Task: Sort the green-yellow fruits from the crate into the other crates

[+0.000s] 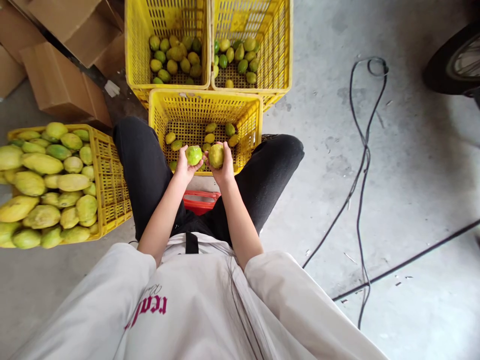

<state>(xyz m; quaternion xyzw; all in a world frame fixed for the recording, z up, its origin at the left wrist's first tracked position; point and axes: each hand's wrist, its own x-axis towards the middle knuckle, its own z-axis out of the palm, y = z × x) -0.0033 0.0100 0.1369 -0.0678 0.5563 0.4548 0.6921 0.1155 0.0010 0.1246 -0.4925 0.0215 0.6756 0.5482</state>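
At frame centre, above the near rim of the middle crate (204,102), a green fruit (194,155) is gripped by the left hand (184,167) and a yellow fruit (216,155) by the right hand (224,170), fingers clamped. Bare floor (412,175) lies open at right; a full crate (108,190) stands at left.

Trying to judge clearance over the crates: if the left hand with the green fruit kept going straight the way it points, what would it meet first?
The left hand, holding a green fruit, points forward over the near yellow crate. Going straight on, it would probably first meet that crate's far wall; depth is hard to judge.
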